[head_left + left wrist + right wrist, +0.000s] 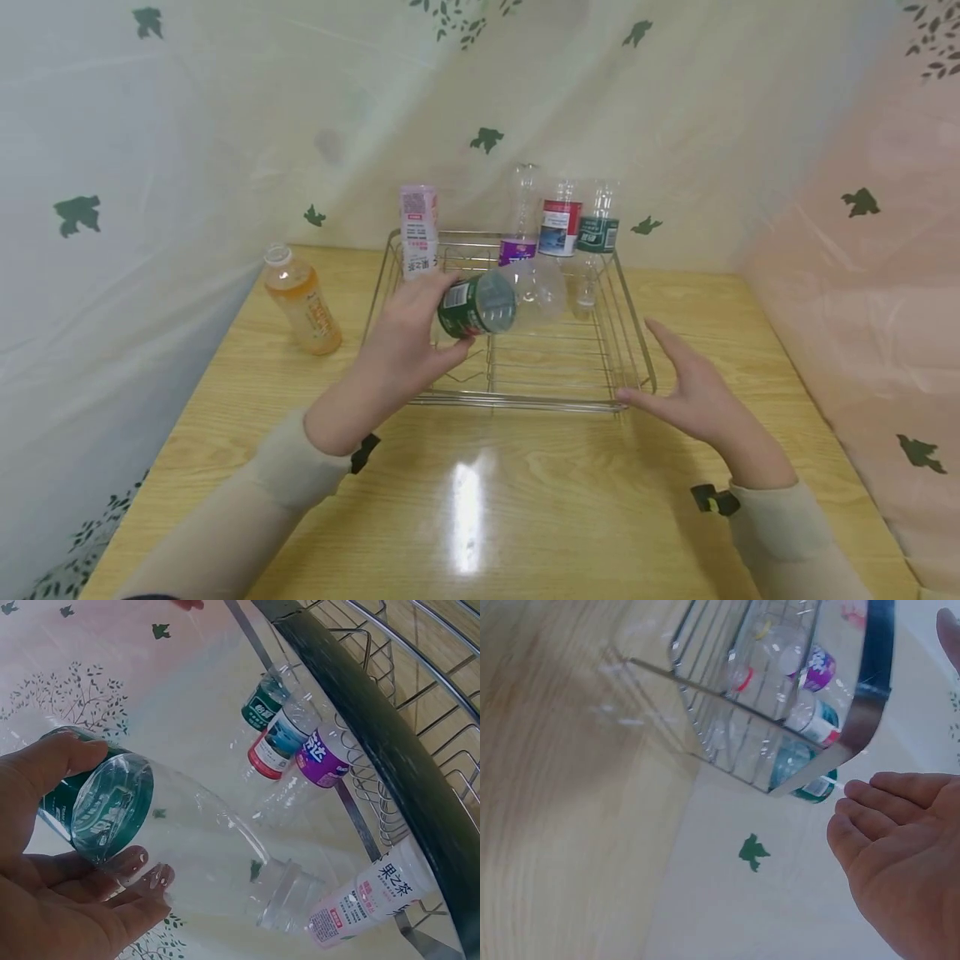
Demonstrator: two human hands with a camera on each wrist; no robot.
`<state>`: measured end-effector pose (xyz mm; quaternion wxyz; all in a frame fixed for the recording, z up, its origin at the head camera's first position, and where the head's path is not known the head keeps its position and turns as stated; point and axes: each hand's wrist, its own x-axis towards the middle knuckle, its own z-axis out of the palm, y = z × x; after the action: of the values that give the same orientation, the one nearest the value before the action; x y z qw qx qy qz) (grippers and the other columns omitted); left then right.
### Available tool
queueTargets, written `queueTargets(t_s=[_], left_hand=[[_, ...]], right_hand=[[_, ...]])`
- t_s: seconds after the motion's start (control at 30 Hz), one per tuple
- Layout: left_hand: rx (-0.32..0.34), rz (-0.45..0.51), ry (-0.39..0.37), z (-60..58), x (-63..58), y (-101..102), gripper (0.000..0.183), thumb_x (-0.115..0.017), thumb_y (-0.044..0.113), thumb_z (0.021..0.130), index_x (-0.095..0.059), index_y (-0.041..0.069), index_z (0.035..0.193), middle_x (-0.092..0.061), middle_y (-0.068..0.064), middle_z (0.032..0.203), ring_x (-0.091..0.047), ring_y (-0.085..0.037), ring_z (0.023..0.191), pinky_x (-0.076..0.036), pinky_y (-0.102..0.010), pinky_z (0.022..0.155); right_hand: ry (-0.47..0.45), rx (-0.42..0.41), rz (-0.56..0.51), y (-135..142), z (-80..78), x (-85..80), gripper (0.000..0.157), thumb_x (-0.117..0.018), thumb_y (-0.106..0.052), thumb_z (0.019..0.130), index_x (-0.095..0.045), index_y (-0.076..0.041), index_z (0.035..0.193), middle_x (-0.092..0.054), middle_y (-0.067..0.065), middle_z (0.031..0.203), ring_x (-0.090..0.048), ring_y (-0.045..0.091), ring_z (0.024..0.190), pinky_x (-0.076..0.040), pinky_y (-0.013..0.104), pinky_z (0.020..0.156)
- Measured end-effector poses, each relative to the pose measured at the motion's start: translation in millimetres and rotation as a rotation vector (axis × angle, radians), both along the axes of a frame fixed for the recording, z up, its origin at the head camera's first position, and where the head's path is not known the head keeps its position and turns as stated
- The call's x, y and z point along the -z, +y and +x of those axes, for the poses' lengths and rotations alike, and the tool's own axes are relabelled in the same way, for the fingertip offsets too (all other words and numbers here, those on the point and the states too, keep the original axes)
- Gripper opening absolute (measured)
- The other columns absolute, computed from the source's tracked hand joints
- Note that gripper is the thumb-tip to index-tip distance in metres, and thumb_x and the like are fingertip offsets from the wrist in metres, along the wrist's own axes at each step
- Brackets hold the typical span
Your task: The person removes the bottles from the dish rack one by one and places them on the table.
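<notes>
My left hand [405,333] grips a clear plastic bottle with a green label [459,310], fingers and thumb around its label end. The bottle is held tilted above the wire rack [517,404]; its uncapped neck [289,896] shows in the left wrist view. Near the rack's right front corner is my right hand [697,396], holding nothing, its fingers extended and thumb spread. Along the rack's back stand a pink and white bottle [418,225], a purple-labelled bottle [517,251], a red, white and blue-labelled bottle [558,229] and another green-labelled bottle [597,235].
A bottle of orange drink [303,300] with a white cap stands left of the rack on the wooden table [585,517]. Bird-patterned sheeting [247,125] hangs behind the table and along both sides.
</notes>
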<state>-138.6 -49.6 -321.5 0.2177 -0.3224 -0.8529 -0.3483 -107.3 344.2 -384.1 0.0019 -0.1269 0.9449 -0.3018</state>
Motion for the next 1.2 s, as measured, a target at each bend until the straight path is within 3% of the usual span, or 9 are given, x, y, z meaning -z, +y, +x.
queueTargets(t_s=[0.57,0.77,0.97,1.2], left_hand=[[-0.027,-0.167,0.006,3.9,0.7,6.5,0.067,-0.090,0.008,0.073,-0.055,-0.003,0.130,-0.060,-0.017,0.126,-0.054,-0.031,0.117,-0.049,-0.043,0.102],[-0.030,-0.200,0.019,4.8,1.0,9.9,0.070,-0.091,0.009,0.073,-0.055,-0.004,0.132,-0.060,-0.018,0.128,-0.053,-0.032,0.119,-0.049,-0.044,0.102],[-0.044,-0.258,0.031,5.1,3.9,12.6,0.077,-0.091,0.012,0.073,-0.053,-0.007,0.137,-0.059,-0.019,0.131,-0.053,-0.033,0.121,-0.046,-0.044,0.106],[-0.058,-0.302,0.053,6.8,6.3,16.2,0.075,-0.091,0.013,0.073,-0.055,-0.005,0.137,-0.060,-0.017,0.132,-0.054,-0.031,0.119,-0.048,-0.044,0.103]], right_hand=[[0.206,-0.065,-0.024,-27.5,6.9,-30.6,0.114,-0.093,-0.039,0.074,-0.023,-0.029,0.163,-0.028,0.011,0.163,-0.030,0.043,0.145,-0.030,0.069,0.110],[0.310,-0.104,-0.010,-37.4,9.7,-38.2,0.117,-0.095,-0.034,0.072,-0.024,-0.026,0.163,-0.032,0.014,0.162,-0.032,0.041,0.144,-0.032,0.065,0.111],[0.344,-0.092,0.032,-46.8,13.8,-46.6,0.114,-0.093,-0.038,0.074,-0.024,-0.021,0.163,-0.034,0.016,0.160,-0.035,0.042,0.142,-0.035,0.064,0.110],[0.406,-0.155,0.046,-58.7,14.4,-54.5,0.111,-0.093,-0.036,0.073,-0.030,-0.013,0.161,-0.036,0.015,0.159,-0.036,0.039,0.142,-0.036,0.061,0.110]])
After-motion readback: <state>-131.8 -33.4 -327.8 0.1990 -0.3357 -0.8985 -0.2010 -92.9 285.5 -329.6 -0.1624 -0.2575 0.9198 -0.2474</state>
